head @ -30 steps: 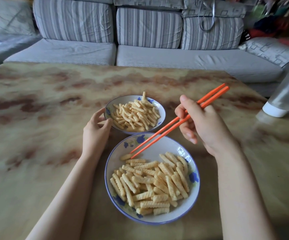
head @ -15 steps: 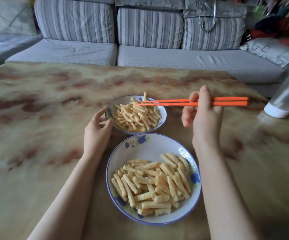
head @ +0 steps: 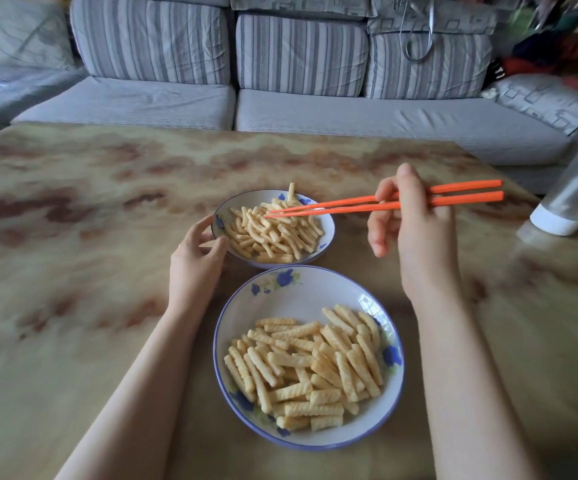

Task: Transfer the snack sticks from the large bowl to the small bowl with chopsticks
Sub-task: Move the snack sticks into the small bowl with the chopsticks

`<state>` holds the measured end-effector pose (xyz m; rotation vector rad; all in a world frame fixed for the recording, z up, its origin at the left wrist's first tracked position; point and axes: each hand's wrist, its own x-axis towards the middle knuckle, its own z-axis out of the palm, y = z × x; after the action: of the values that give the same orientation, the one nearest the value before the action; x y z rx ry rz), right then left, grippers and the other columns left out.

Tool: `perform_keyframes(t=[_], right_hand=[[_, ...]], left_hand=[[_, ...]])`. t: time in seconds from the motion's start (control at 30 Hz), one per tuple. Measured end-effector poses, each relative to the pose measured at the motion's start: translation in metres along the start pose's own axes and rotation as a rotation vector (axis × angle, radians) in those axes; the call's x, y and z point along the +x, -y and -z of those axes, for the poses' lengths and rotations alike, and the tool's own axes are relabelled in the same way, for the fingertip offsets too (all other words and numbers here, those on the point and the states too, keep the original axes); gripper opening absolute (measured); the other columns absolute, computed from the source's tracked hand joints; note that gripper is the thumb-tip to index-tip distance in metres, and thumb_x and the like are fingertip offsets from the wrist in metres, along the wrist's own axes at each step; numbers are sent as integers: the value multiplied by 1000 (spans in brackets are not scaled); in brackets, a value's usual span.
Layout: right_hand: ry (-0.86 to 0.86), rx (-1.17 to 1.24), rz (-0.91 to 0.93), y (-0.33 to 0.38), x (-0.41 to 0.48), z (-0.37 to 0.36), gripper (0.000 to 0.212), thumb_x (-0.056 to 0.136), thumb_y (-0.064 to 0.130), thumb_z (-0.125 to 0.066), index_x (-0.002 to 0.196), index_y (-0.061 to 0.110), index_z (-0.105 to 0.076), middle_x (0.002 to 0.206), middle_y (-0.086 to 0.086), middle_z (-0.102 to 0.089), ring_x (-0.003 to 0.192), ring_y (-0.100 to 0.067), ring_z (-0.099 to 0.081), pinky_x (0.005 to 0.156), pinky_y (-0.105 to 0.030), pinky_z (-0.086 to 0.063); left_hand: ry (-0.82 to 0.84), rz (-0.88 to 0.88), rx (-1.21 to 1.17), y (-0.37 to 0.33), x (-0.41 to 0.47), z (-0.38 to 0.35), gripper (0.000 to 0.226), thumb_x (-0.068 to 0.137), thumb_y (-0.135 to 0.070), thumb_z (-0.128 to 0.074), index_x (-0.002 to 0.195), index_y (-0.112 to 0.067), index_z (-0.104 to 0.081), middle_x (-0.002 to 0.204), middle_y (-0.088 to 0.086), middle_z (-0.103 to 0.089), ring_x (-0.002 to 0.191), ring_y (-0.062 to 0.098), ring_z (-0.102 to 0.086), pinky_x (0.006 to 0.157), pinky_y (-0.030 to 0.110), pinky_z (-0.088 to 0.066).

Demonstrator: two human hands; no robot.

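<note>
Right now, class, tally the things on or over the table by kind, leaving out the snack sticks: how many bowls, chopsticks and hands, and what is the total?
Bowls: 2, the small bowl and the large bowl
Chopsticks: 2, the orange chopsticks
Hands: 2, the left hand and the right hand
Total: 6

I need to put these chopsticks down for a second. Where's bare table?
Bare table stretches left of the left hand, and from the right hand to the container. The middle is crowded: small bowl and large bowl sit close, chopsticks over the small one.
</note>
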<state>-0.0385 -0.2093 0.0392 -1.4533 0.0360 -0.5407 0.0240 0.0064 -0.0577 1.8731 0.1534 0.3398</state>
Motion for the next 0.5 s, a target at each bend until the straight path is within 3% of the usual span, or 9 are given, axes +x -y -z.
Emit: perform_keyframes(t=[0.1, 0.23, 0.37, 0.5], right_hand=[[142, 1, -27, 10, -2, 15, 42, 102, 27, -39, 64, 13, -50, 37, -1, -40, 29, -17, -31, 36, -19, -23], [306, -172, -84, 22, -8, 33, 41, 102, 30, -39, 68, 10, -50, 36, -3, -35, 29, -16, -26, 35, -18, -22], [355, -254, -126, 23, -11, 40, 40, 101, 30, -39, 70, 8, -50, 34, -2, -34, 28, -14, -26, 33, -18, -20], [388, -283, -148, 20, -12, 39, 39, 101, 30, -40, 71, 7, -50, 35, -3, -35, 30, -14, -27, 33, -18, -21]], left_hand=[[4, 5, -4, 0, 0, 0, 42, 89, -18, -57, 131, -27, -57, 104, -4, -68, 75, 17, -68, 77, 28, -52], [4, 4, 5, 1, 0, 1, 42, 89, -18, -57, 130, -27, -57, 104, -3, -69, 79, 19, -68, 77, 25, -50], [7, 0, 3, 2, 1, 1, 43, 89, -19, -57, 131, -27, -57, 104, -2, -69, 76, 18, -68, 83, 34, -54], [4, -2, 4, 2, 1, 0, 43, 89, -19, -57, 131, -27, -57, 103, -3, -69, 74, 16, -66, 76, 28, -52]])
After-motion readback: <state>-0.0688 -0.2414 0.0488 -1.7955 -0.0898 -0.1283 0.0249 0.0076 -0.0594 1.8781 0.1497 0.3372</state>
